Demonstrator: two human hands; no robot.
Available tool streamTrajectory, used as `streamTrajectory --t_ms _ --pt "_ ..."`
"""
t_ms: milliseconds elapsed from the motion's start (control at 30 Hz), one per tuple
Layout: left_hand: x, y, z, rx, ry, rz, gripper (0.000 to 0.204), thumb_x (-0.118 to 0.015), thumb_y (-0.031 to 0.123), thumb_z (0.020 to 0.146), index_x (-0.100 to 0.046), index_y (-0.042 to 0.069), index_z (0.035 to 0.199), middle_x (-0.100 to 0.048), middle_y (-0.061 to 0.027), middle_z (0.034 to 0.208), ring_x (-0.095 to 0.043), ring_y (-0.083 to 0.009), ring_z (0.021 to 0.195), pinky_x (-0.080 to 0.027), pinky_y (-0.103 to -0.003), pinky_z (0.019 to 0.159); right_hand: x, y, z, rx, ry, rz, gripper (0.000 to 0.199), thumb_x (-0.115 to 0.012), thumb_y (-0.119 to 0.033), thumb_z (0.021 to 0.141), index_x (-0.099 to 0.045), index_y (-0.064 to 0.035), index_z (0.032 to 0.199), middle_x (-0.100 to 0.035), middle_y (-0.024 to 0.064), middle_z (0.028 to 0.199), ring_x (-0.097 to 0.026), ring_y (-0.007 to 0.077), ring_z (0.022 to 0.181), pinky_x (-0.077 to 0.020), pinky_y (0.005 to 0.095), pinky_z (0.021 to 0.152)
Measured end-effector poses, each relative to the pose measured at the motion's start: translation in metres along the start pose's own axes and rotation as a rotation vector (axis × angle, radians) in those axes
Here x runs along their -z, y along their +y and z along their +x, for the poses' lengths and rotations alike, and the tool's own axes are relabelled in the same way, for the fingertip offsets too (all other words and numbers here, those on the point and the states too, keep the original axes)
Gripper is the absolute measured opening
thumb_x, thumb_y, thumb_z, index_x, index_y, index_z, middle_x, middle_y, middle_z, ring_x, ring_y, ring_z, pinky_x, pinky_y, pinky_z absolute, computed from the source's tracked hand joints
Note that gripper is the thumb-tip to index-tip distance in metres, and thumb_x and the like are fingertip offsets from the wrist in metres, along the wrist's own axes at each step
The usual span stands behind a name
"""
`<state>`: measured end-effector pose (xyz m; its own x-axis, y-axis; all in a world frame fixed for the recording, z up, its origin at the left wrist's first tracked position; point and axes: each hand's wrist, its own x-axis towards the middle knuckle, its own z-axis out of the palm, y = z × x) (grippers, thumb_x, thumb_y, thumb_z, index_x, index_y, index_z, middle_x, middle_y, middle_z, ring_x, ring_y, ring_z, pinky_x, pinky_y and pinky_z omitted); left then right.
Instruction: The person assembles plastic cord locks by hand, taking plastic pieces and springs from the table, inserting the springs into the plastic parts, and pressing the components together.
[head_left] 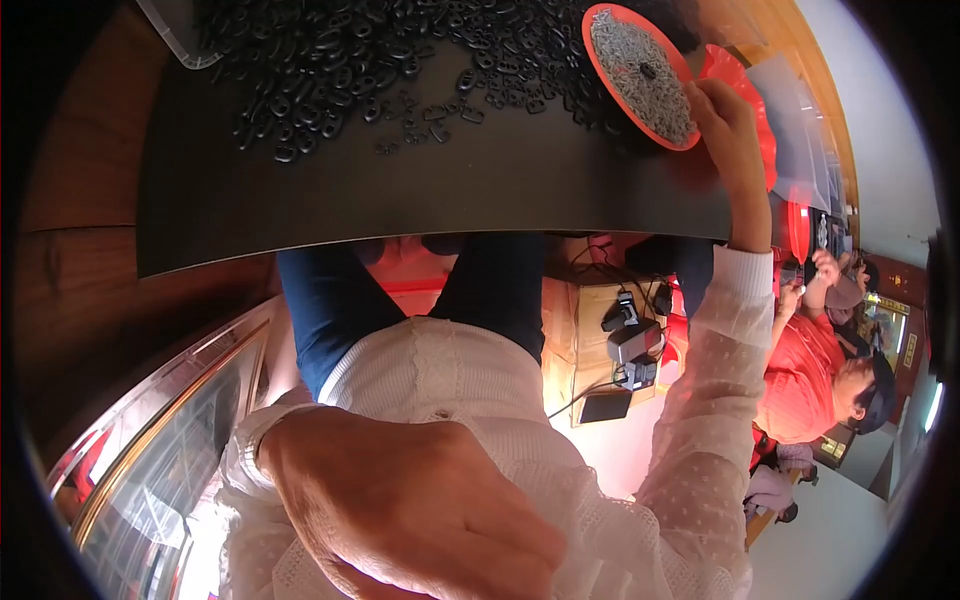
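My right hand (728,130) reaches to the far right of the black mat (400,190) and grips the near rim of a round orange dish (640,75) filled with small grey pieces. A wide heap of small black ring-shaped parts (340,60) covers the far side of the mat, with a few loose ones nearer. My left hand (400,510) hangs very close to the camera at the bottom, back toward me. Its fingers are turned away, and nothing shows in it.
A clear plastic tub (175,30) stands at the far left corner of the mat. Behind the dish are a second red dish (750,100) and clear plastic bags (800,120). A cardboard box with cabled devices (615,345) sits below. A person in red (810,375) works at the right.
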<state>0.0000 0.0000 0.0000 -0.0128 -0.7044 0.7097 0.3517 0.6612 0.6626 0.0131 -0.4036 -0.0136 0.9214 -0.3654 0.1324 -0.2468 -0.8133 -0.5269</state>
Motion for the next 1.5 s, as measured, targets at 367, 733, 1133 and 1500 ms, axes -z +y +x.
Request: streamTrajectory --t_ms 367,733,1133,1500 --pt "-0.011 0.003 0.008 -0.13 0.102 -0.109 0.029 -0.071 0.025 0.084 -0.062 -0.002 0.086 -0.061 -0.0121 0.07 -0.06 -0.0229 0.052 -0.043 -0.029 0.042 -0.027 0.016 0.054 0.374 -0.146 -0.536 0.023 -0.062 -0.015 0.085 -0.056 0.0002 0.1 -0.06 0.0176 0.092 -0.06 0.0324 0.087 -0.0465 0.0402 0.076" --pt "-0.015 0.0 0.021 -0.109 0.189 -0.109 0.016 -0.064 0.013 0.084 -0.061 -0.001 0.076 -0.059 -0.0108 0.064 -0.058 -0.0215 0.046 -0.039 -0.029 0.037 -0.009 0.007 0.041 0.3 0.017 -0.21 0.02 -0.064 -0.014 0.081 -0.058 0.001 0.093 -0.062 0.0146 0.082 -0.061 0.0279 0.078 -0.0471 0.0373 0.069" --pt "0.002 0.028 0.034 0.071 0.101 0.134 0.008 -0.062 0.003 0.076 -0.059 0.002 0.068 -0.055 -0.0072 0.061 -0.048 -0.0151 0.041 -0.03 -0.027 0.034 0.014 0.013 0.03 0.143 -0.208 0.039 0.019 -0.065 -0.017 0.087 -0.061 -0.0006 0.095 -0.056 -0.0036 0.078 -0.047 0.0054 0.07 -0.039 0.0231 0.062" --pt "0.015 0.033 0.039 -0.052 -0.034 0.228 0.006 -0.063 0.004 0.075 -0.061 0.0 0.07 -0.056 -0.0063 0.061 -0.046 -0.012 0.04 -0.027 -0.024 0.034 0.048 0.014 0.01 0.029 0.136 0.037 0.031 -0.061 -0.02 0.088 -0.06 0.0026 0.109 -0.065 0.0126 0.088 -0.062 0.024 0.074 -0.0507 0.0335 0.067"
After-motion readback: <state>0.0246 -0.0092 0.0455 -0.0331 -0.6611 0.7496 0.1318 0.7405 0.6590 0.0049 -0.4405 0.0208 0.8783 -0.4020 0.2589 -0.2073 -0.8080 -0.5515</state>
